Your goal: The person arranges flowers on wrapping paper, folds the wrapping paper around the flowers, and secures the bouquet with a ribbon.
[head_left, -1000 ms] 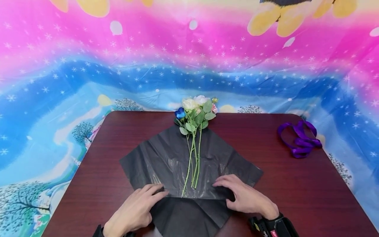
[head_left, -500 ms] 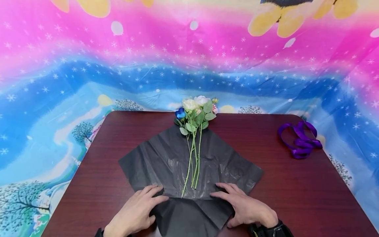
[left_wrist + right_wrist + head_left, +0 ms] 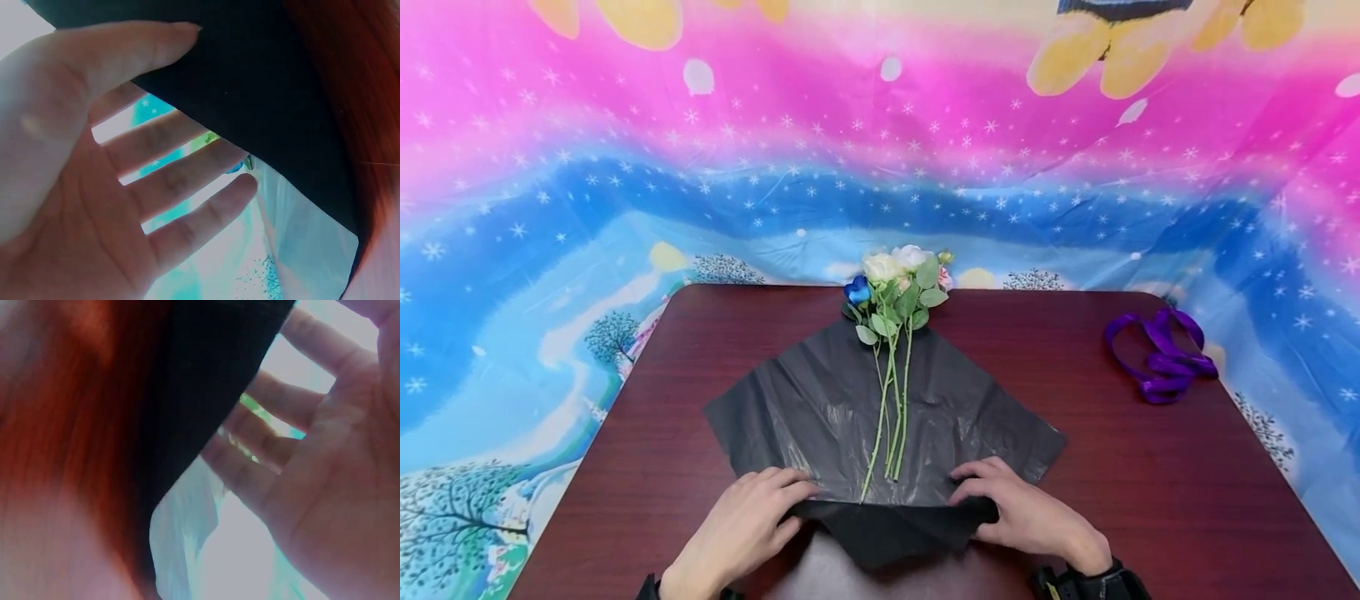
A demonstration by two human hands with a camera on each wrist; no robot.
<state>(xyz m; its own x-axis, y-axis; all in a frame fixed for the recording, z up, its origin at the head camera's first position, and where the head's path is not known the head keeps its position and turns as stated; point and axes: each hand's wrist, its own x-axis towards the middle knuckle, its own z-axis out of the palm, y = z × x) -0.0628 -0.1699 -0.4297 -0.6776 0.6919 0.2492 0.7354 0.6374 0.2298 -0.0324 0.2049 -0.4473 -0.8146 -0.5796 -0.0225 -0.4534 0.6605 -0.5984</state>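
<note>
Both hands point(image 3: 745, 518) point(image 3: 1028, 515) hold black paper point(image 3: 827, 425) — flower stems point(image 3: 904, 400) lie on it.

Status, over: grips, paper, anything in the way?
Left grip and right grip holding black paper, near flap lifted. Flowers lying unwrapped on it. Purple ribbon off right, apparently not in the way.

Sheet point(image 3: 831, 425) papery, faintly shiny; ribbon point(image 3: 1167, 362) glossy; table point(image 3: 1157, 483) wood-grained.
</note>
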